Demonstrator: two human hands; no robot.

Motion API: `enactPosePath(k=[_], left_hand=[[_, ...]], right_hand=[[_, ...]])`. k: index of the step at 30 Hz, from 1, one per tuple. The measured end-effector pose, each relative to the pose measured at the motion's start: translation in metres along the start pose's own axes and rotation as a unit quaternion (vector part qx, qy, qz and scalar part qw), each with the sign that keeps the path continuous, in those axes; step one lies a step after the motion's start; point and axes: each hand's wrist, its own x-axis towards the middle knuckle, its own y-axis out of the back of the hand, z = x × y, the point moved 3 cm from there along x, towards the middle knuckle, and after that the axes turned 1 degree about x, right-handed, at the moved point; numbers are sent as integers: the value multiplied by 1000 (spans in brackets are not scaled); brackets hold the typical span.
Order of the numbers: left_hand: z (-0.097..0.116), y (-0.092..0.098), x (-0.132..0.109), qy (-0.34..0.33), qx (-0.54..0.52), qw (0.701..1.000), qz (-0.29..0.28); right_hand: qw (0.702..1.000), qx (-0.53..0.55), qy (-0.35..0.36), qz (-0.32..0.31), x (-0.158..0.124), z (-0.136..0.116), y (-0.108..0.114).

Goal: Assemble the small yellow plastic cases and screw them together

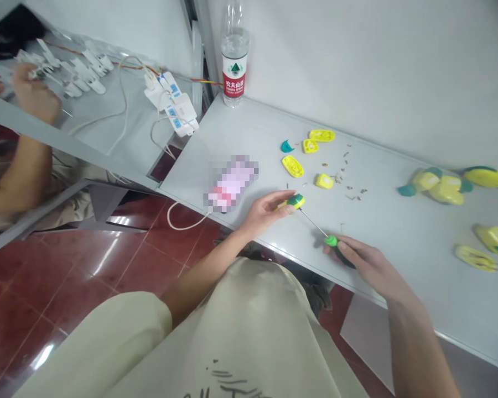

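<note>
Near the table's front edge, my left hand (pixel 269 211) grips a small green and yellow plastic part (pixel 296 201) between thumb and fingers. My right hand (pixel 359 258) is wrapped round the green and black handle of a screwdriver (pixel 314 223). Its shaft points up and left, and the tip meets the held part or lies right beside it. Just beyond are a yellow oval shell (pixel 292 166), a yellow block-like piece (pixel 324 181), a teal curved piece (pixel 287 146) and several tiny screws (pixel 337 179).
A water bottle (pixel 234 72) stands by the wall. A pixelated phone-like object (pixel 232 183) with a white cable lies left. More yellow and green parts (pixel 446 189) lie right. On the neighbouring table, another person's hand (pixel 35 95) is near white parts (pixel 87 72) and power strips (pixel 178 113).
</note>
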Motion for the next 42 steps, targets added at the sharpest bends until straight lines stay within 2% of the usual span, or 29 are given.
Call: enactPosePath(k=[6,9,12,16,20,26,31,36,42], left_hand=[[7,-2,-3,16,20,998,-55],[10,-2,-4,40,9,996,-77],[12,0,-2,59,-25,996,-65],[13,2,3,78,-94,992,-39],[15,3,5,82,-147,986,-8],[18,4,5,88,-180,980,13],[17,4,4,79,-159,984,5],[17,0,-1,51,-80,995,-1],[14,-4,-1,22,-35,999,-15]], right_hand=[[996,-53,-29,67,-12,-17,9],[993,-87,-35,67,-21,-36,11],[991,-102,-43,75,-28,-53,14],[985,-104,-74,116,-32,-63,20],[978,-113,-59,163,-31,-63,27],[976,-116,-43,180,-27,-58,34],[983,-95,-43,154,-27,-58,32],[991,11,-50,121,-23,-52,25],[988,96,-44,112,-13,-40,23]])
